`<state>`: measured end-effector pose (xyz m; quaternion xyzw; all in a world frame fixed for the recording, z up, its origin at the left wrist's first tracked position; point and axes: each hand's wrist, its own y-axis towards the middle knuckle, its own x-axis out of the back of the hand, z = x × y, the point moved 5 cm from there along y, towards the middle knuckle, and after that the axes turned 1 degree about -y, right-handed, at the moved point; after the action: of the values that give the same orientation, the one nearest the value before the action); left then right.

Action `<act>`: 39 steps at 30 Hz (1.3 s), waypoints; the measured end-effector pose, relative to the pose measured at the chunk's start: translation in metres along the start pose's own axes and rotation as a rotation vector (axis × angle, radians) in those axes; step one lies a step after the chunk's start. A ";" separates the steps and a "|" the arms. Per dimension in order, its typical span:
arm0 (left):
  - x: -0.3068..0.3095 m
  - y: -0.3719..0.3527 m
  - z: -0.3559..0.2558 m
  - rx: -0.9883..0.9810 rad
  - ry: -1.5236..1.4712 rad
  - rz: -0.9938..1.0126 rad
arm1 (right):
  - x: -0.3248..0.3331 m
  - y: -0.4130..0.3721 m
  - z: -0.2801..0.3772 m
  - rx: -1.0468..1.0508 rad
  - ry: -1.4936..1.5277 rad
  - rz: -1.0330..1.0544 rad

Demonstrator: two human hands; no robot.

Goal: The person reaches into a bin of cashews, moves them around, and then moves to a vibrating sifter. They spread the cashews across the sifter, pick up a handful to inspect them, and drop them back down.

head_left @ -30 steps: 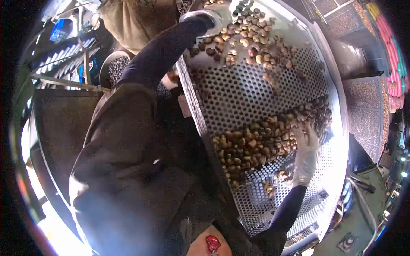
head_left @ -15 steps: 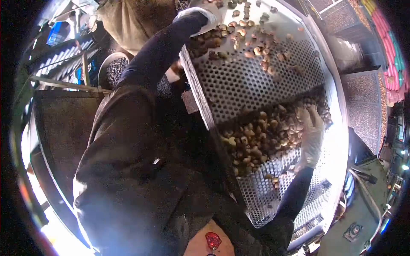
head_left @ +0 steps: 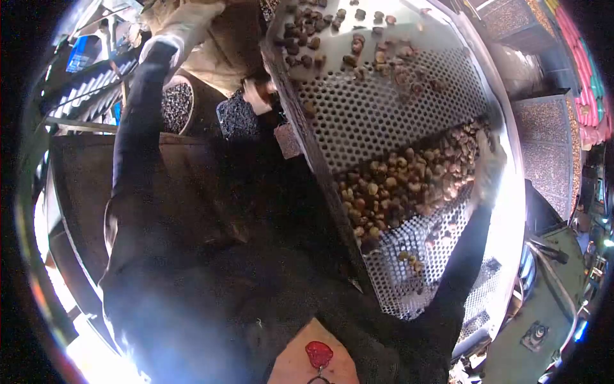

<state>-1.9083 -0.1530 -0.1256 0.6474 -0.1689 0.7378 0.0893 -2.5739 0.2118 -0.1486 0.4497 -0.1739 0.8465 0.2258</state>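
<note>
A metal sorting tray [head_left: 345, 137] with round perforations slopes under my right side. Across its middle lies a thick band of brown and tan nuts [head_left: 390, 192], rounded and seemingly in their shells. My right hand [head_left: 489, 163], in a pale glove, reaches to the right end of that band, close by the side wall, its fingers stretched out. Away from the tray, my gloved left hand [head_left: 185, 29] is over a brown cloth sack [head_left: 224, 54] at the upper left. Motion smears its fingers.
Scattered nuts [head_left: 307, 29] lie on the tray's smooth upper end. A round container [head_left: 178, 107] of small dark pieces stands below the sack. Large bins [head_left: 543, 150] of nuts line the right, with pink sacks [head_left: 579, 70] behind them. Green machinery [head_left: 537, 294] sits lower right.
My left hand has swung left from the tray's upper edge to the sack. My right hand has shifted right along the nut band toward the side wall.
</note>
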 end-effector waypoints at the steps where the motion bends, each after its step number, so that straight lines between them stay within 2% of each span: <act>1: 0.016 -0.024 -0.024 -0.004 -0.152 -0.057 | -0.005 0.025 -0.027 0.056 -0.070 0.028; 3: 0.046 -0.077 -0.094 -0.033 -0.608 -0.049 | -0.014 0.074 -0.080 0.175 -0.206 0.073; 4: 0.054 -0.109 -0.144 -0.041 -0.909 0.071 | -0.020 0.077 -0.080 0.087 -0.119 0.045; 6: 0.054 -0.168 -0.247 0.021 -1.454 0.446 | -0.030 0.075 -0.055 -0.108 -0.103 0.027; 7: 0.049 -0.191 -0.295 0.096 -1.646 0.649 | -0.038 0.075 -0.063 -0.066 -0.203 -0.047; 9: 0.035 -0.230 -0.372 0.334 -1.846 0.970 | -0.040 0.047 -0.048 -0.059 -0.194 -0.025; 10: 0.024 -0.240 -0.404 0.454 -1.863 1.051 | -0.041 0.028 -0.026 -0.060 -0.148 0.049; 12: -0.003 -0.253 -0.452 0.525 -1.821 1.015 | -0.053 -0.009 -0.015 -0.044 -0.016 0.042; 13: -0.020 -0.255 -0.470 0.477 -2.043 1.098 | -0.059 -0.027 -0.010 -0.036 0.049 0.040; 14: -0.035 -0.258 -0.487 0.434 -2.251 1.208 | -0.043 -0.079 0.036 -0.137 0.203 0.047; 17: -0.132 -0.223 -0.570 0.628 -2.990 0.920 | -0.061 -0.119 0.055 0.146 0.195 0.136; 19: -0.090 -0.222 -0.546 0.749 -2.810 0.706 | -0.095 -0.140 0.058 0.174 0.559 0.185; 21: -0.089 -0.199 -0.536 0.650 -2.645 0.505 | -0.100 -0.134 0.060 -0.044 0.717 0.322; 22: -0.093 -0.186 -0.539 0.508 -2.566 0.420 | -0.098 -0.133 0.064 -0.156 0.793 0.391; 24: -0.086 -0.162 -0.534 0.337 -2.507 0.277 | -0.038 -0.156 0.147 -0.234 0.763 0.375; 25: -0.068 -0.157 -0.525 0.312 -2.549 0.258 | -0.033 -0.139 0.145 -0.199 0.829 0.368; 26: -0.041 -0.160 -0.512 0.310 -2.603 0.260 | -0.027 -0.123 0.142 -0.165 0.897 0.363; 27: -0.015 -0.168 -0.499 0.325 -2.629 0.275 | -0.032 -0.090 0.109 -0.061 1.044 0.358; 28: 0.005 -0.178 -0.487 0.337 -2.627 0.314 | -0.009 -0.114 0.137 -0.069 0.777 0.198; 30: 0.024 -0.209 -0.463 0.398 -2.546 0.428 | 0.003 -0.057 0.088 -0.145 0.545 -0.044; 31: 0.027 -0.223 -0.457 0.444 -2.499 0.478 | 0.008 -0.031 0.065 -0.200 0.385 -0.097; 33: 0.028 -0.263 -0.449 0.604 -2.357 0.598 | 0.002 0.018 0.011 -0.055 0.179 -0.110; 35: 0.027 -0.283 -0.450 0.815 -2.218 0.695 | -0.024 0.059 -0.050 -0.119 0.137 0.037; 36: 0.025 -0.285 -0.449 0.932 -2.133 0.754 | -0.040 0.074 -0.070 -0.147 -0.054 0.060; 37: 0.012 -0.277 -0.459 0.934 -2.187 0.811 | -0.038 0.038 -0.037 -0.164 -0.121 -0.010; 39: -0.014 -0.260 -0.480 0.942 -2.282 0.935 | -0.054 0.020 -0.029 -0.149 0.015 -0.022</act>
<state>-2.2593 0.2641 -0.1546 0.7515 -0.0839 -0.2700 -0.5960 -2.5777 0.1970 -0.2111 0.4273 -0.2297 0.8319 0.2694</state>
